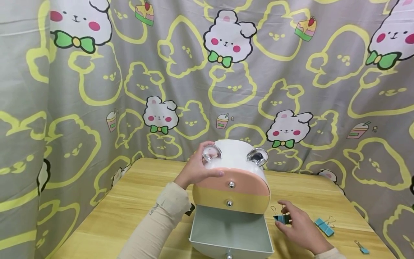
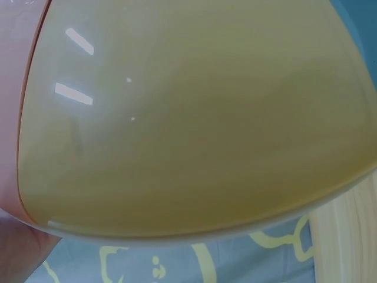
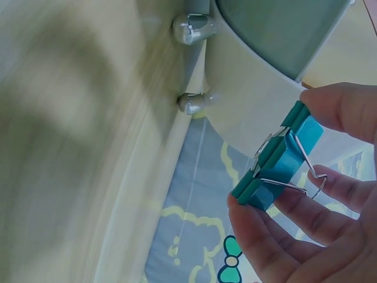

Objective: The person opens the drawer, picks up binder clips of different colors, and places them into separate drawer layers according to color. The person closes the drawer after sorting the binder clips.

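Note:
A small rounded drawer box (image 1: 237, 153) with a white body and two silvery ears stands on the table. Its orange and yellow drawers are closed, while the pale green bottom drawer (image 1: 231, 228) is pulled out; its visible floor is bare. My left hand (image 1: 197, 167) holds the box's upper left side, thumb on the orange front, fingers by the ear. In the left wrist view, the yellow drawer front (image 2: 194, 130) fills most of the picture. To the right of the open drawer, my right hand (image 1: 300, 223) pinches a teal binder clip (image 3: 283, 156) by its two ends.
Farther right on the wooden table (image 1: 155, 180) lie a teal binder clip (image 1: 324, 227) and a smaller teal clip (image 1: 363, 249). A grey patterned curtain (image 1: 191, 90) hangs behind and along both sides. A small dark thing (image 1: 190, 209) shows at the box's left, partly hidden.

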Demonstrator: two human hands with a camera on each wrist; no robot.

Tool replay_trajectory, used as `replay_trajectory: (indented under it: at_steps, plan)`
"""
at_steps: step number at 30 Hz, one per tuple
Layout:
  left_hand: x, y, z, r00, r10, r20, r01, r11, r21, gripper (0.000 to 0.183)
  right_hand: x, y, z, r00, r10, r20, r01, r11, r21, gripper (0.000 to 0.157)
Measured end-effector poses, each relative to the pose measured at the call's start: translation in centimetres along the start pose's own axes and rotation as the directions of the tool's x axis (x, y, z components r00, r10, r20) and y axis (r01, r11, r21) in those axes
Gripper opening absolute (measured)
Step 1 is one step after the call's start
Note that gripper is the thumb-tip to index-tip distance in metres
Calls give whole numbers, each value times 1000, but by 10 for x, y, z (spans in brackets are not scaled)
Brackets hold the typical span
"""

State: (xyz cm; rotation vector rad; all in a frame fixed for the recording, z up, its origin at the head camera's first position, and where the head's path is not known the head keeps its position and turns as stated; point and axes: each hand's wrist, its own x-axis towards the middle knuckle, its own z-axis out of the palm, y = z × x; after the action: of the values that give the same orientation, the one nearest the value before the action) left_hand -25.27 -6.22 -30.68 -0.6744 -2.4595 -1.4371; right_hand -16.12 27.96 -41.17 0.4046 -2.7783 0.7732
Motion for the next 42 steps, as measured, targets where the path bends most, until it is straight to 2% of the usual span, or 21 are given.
replay_trajectory:
  at_steps: [9, 17, 27, 42]
  plan:
    - [0, -1, 1, 1000, -5, -2, 5, 1000, -6, 95, -1, -6, -1, 1000, -20, -25, 20, 1000, 6, 55]
    - [0, -1, 1, 1000, -3, -3, 3, 1000, -11, 95, -3, -11, 0, 995, -56, -86, 56, 998, -10, 55]
    - [-1, -1, 1, 1000, 0, -4, 0, 1000, -23, 95, -4, -20, -6, 1000, -10, -1, 10, 999, 31, 57]
    - [-1, -1, 1, 1000, -2, -7, 2, 1000, -20, 96, -10, -32, -13, 1000, 9, 1, -9, 1000, 2, 58]
